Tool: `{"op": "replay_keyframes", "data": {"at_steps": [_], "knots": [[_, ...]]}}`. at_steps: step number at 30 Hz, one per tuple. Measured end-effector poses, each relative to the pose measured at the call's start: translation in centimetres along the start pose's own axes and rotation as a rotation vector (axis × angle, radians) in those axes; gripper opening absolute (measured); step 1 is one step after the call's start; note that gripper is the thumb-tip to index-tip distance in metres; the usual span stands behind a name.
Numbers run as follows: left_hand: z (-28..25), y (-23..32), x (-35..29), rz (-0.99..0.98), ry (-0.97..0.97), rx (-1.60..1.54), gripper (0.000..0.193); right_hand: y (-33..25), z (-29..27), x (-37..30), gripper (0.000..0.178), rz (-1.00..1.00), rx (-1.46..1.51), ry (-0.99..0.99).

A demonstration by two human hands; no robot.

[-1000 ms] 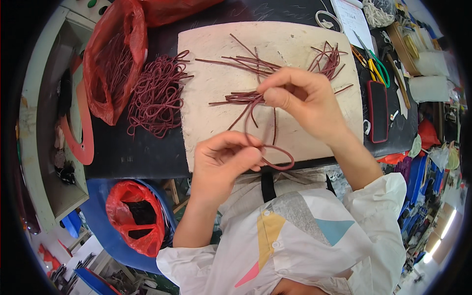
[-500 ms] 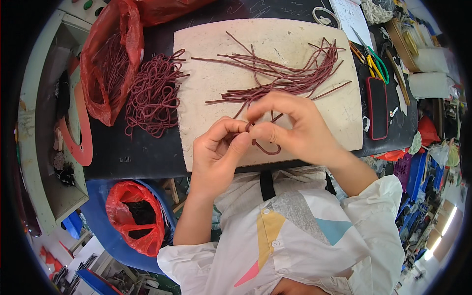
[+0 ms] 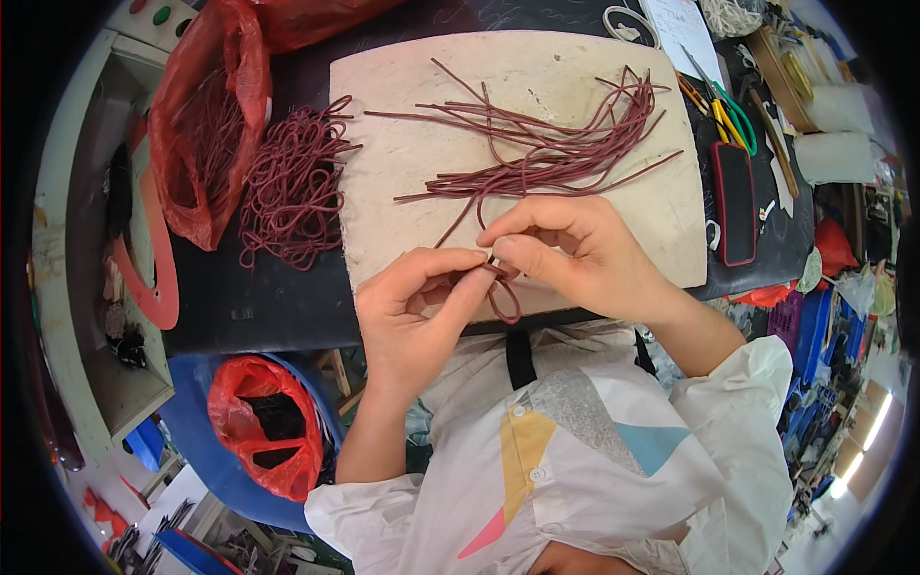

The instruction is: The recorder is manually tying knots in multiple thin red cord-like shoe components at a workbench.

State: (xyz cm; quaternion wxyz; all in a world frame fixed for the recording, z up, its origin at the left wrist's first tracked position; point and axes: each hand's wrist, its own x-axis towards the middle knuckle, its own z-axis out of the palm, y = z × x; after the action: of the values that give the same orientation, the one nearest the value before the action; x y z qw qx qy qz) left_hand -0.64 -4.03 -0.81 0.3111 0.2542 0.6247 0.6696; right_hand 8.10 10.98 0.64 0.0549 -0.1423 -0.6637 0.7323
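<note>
Above the near edge of a pale board [image 3: 393, 77], my left hand [image 3: 407, 302] pinches a thin maroon cord [image 3: 508, 311] between thumb and forefinger. My right hand [image 3: 585, 254] meets it there, thumb and forefinger pinching the same cord close to the left fingertips. A small loop of the cord hangs below the fingers. Whether a knot sits between the fingertips is hidden. Just beyond my hands, a loose bunch of maroon cords [image 3: 565, 153] lies spread over the board. A tangled pile of cords [image 3: 297, 182] rests left of the board.
A red plastic bag [image 3: 206, 144] with more cords stands at the far left. Scissors [image 3: 738, 120] with green handles, yellow-handled pliers [image 3: 725, 123] and a red-edged phone [image 3: 734, 206] lie to the right. Below the table's left side sits a blue tub [image 3: 192, 422] with a red bag inside.
Both hands have come down slightly toward me, still pinching the cord. The left fingers have straightened and shifted over it, and the hanging loop has moved left and become narrower.
</note>
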Motion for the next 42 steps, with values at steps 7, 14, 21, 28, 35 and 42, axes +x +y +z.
{"op": "replay_keyframes", "data": {"at_steps": [7, 14, 21, 28, 35, 42], "knots": [[-0.7, -0.1, -0.1, -0.046, -0.139, 0.181, 0.017, 0.3, -0.5, -0.5, 0.01, -0.233, -0.597, -0.123], [-0.5, 0.2, -0.1, -0.276, -0.101, -0.045, 0.017, 0.0, 0.1, -0.6, 0.011, -0.359, -0.631, 0.075], [-0.8, 0.6, 0.3, -0.287, 0.057, -0.323, 0.014, 0.9, -0.1, -0.7, 0.012, -0.394, -0.546, 0.139], [-0.6, 0.1, 0.5, 0.529, 0.086, 0.647, 0.011, 0.1, -0.6, -0.1, 0.011, -0.097, -0.313, 0.202], [0.2, 0.2, 0.1, 0.134, 0.048, 0.252, 0.009, -0.5, -0.6, 0.3, 0.019, -0.078, -0.272, 0.121], [-0.6, 0.4, 0.2, -0.467, 0.025, -0.426, 0.013, 0.2, -0.3, 0.2, 0.019, -0.299, -0.396, 0.147]]}}
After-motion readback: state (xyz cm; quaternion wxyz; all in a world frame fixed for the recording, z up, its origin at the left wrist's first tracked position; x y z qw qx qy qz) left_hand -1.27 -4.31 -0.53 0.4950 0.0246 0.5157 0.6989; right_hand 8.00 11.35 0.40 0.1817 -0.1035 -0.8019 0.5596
